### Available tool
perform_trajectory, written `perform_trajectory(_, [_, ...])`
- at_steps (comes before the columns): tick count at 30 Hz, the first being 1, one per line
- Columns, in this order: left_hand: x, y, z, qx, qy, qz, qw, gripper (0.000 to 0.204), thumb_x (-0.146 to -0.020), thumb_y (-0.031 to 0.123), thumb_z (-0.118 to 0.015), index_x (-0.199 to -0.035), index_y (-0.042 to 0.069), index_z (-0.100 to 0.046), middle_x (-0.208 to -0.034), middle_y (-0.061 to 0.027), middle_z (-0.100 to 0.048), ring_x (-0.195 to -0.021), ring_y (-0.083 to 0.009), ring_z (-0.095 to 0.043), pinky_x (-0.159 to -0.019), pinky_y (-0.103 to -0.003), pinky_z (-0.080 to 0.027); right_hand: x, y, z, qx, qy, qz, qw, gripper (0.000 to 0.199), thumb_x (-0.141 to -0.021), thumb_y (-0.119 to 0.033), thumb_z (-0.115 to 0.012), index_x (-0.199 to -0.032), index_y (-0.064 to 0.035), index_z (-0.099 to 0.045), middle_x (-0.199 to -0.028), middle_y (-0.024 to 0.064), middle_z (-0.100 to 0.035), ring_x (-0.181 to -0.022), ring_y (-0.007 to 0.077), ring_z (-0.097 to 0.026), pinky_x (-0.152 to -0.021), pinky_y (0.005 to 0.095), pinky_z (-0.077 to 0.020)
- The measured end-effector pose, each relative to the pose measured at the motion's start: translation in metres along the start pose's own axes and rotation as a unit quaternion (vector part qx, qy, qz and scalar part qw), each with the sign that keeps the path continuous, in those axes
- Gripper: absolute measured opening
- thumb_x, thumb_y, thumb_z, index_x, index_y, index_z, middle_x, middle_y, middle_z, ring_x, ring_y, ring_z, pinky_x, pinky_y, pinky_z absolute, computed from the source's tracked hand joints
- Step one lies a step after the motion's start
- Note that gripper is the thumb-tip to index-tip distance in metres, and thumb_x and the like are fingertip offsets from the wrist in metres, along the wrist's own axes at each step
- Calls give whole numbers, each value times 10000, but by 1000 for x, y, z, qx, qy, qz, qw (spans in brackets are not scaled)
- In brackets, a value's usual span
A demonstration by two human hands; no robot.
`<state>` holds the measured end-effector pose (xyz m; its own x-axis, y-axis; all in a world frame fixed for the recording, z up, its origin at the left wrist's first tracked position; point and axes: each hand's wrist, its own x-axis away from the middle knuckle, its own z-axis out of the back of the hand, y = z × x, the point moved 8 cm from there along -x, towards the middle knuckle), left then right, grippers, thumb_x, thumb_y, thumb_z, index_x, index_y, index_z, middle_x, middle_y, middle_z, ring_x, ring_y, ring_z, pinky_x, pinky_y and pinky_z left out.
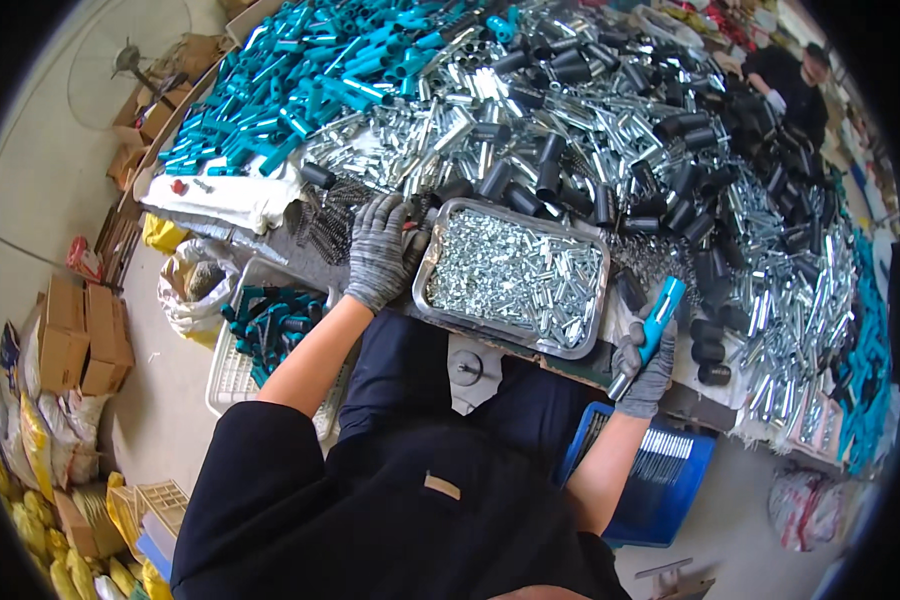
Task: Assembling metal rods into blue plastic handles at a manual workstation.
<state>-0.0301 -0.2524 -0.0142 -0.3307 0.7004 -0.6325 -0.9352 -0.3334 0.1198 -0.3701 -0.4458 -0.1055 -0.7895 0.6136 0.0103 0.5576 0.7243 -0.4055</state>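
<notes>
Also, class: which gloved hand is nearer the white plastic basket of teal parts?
Left. In the picture, the left hand is up and right of the white basket; the right hand is farther off, past the clear tray, holding a teal tube.

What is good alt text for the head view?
A person's gloved right hand holds a teal-and-silver piece beside a rectangular tray of small metal parts; the gloved left hand is left of it. Beyond lie heaped teal tubes, silver pieces and black cylinders.
</notes>
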Motion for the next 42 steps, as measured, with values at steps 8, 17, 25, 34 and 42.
perform_trajectory(8, [0,-1,-3,21,-5,1,1000,423,-840,340,-621,-1125,29,-587,-1212,-175,-551,-1187,-356,-472,-1046,-477,-330,-3,-7,-16,-41,-51,27,998,523,-981,-412,-474,-1294,4,-426,-820,75,-488,-501,109,-431,-383,232,-396])
perform_trajectory(17, [10,-3,-8,27,15,-1,1000,384,-860,360,-571,-1076,46,-625,-1201,-158,-572,-1225,-336,-460,-1077,-483,-286,3,-7,-18,-74,-70,11,995,522,-973,-445,-472,-1328,-67,-411,-843,46,-460,-515,97,-380,-406,241,-380])
perform_trajectory(25, [17,-9,-8,37,57,-12,998,367,-851,348,-587,-1041,43,-660,-1157,-153,-600,-1197,-328,-481,-1070,-484,-298,3,-17,-4,-15,-19,76,997,483,-952,-421,-528,-1270,-60,-490,-835,21,-455,-473,62,-323,-366,200,-325])
perform_trajectory(34, [16,-18,-4,26,51,-5,998,370,-852,347,-582,-1055,43,-637,-1150,-158,-597,-1191,-330,-481,-1059,-485,-305,-23,-11,-3,30,-61,22,997,497,-933,-430,-546,-1274,-71,-499,-832,65,-570,-446,106,-390,-347,226,-348])
perform_trajectory(42, [12,3,5,32,51,-27,998,280,-834,278,-624,-1034,85,-657,-1121,-116,-629,-1119,-321,-522,-988,-441,-371,-16,-21,31,265,107,91,954,531,-837,-591,-597,-1080,-119,-601,-763,44,-634,-406,140,-446,-343,238,-306])
